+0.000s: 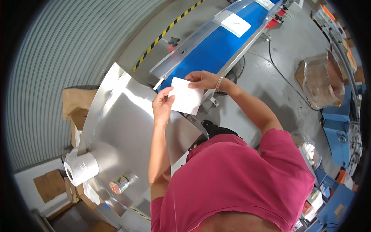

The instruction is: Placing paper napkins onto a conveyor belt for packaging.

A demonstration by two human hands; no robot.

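Note:
Between my two hands is a flat white square packet, tilted over the near end of a blue conveyor belt. My left hand pinches its left edge, thumb on the face turned up to me. At the upper right edge, my right hand grips it with thumb and bent fingers. Faint marks show on the packet's face; its underside is hidden. Farther up the belt lies a similar white packet with a small dark print. Part of another white piece shows at the far end.
A shiny metal table adjoins the belt on the left, bearing a white roll and a small clear-wrapped cylinder. A clear guard edges the belt. Right, a plastic-lined carton and a black cable are on the floor.

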